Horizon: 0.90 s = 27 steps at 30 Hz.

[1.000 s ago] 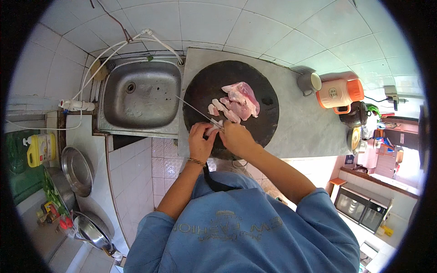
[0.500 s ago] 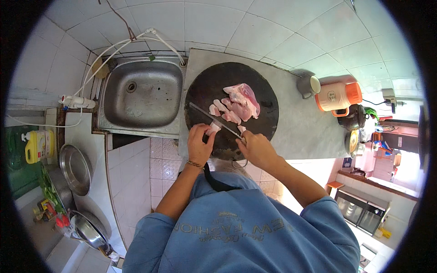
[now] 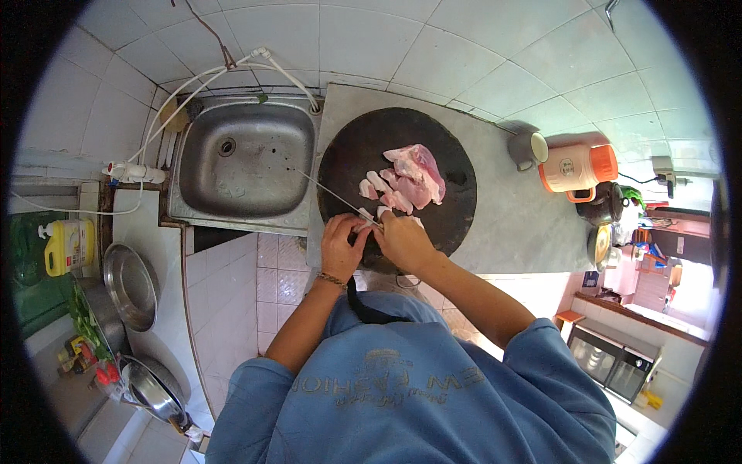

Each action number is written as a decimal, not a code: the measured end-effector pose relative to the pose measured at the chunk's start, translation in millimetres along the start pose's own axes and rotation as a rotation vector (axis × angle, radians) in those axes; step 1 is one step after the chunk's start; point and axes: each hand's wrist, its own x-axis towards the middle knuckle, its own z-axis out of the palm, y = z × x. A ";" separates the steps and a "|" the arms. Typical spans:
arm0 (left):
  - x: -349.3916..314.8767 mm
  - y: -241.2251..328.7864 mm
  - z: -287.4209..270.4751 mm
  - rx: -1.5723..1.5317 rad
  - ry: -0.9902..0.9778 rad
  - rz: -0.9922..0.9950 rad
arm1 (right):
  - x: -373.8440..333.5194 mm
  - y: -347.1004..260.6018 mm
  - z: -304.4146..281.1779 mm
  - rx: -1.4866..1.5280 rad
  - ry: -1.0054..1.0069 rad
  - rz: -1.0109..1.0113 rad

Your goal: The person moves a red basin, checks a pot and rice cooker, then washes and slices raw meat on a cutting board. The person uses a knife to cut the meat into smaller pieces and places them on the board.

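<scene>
A round dark cutting board (image 3: 452,213) carries a large chunk of raw pink meat (image 3: 420,172), with several cut slices (image 3: 377,184) lying at its left side. My right hand (image 3: 407,241) is closed round the handle of a knife (image 3: 336,195), whose thin blade points up and left past the board's edge toward the sink. My left hand (image 3: 342,238) pinches a small piece of meat (image 3: 363,220) on the near part of the board, its fingertips close beside the blade. Part of that piece is hidden by the fingers and the knife.
A steel sink (image 3: 255,221) adjoins the counter (image 3: 510,232) on the left. Right of the board stand a mug (image 3: 529,149) and an orange-and-pink jug (image 3: 570,168). Farther left are a metal basin (image 3: 130,288) and a yellow bottle (image 3: 69,246).
My right hand and the knife have moved left, close to my left hand. The blade now reaches beyond the board's left edge. My left hand has barely moved.
</scene>
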 end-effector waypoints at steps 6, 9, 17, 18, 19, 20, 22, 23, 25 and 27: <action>0.1 2.0 -3.1 -0.032 0.037 -0.008 | -17.7 20.2 -31.9 0.034 0.012 0.018; -0.9 2.7 -3.7 -0.042 0.038 0.021 | -35.9 13.6 -41.1 0.025 -0.053 0.077; -0.5 -2.4 -2.3 0.034 0.033 0.077 | -42.0 5.7 -32.5 -0.128 -0.161 0.111; -0.8 -2.7 -2.3 0.031 0.028 0.069 | -37.1 4.7 -26.9 -0.100 -0.118 0.078; -0.6 -2.8 -2.1 0.022 0.035 0.064 | -27.9 3.1 -19.5 -0.081 -0.094 0.053; -1.0 -2.6 -2.4 0.021 0.023 0.037 | -20.6 1.0 -11.8 -0.061 -0.070 0.028; -0.6 -1.4 -3.2 0.005 0.010 0.055 | -9.9 -2.7 1.5 -0.054 -0.020 -0.011; 0.5 -0.9 -4.0 -0.006 0.017 0.067 | -4.2 -1.9 4.0 -0.049 -0.023 -0.025; 1.8 0.9 -4.7 0.002 0.014 0.079 | 1.7 5.2 -0.1 0.014 -0.015 -0.033; 2.8 2.3 -6.6 -0.016 0.021 0.084 | -0.8 12.6 -12.0 0.062 -0.005 -0.007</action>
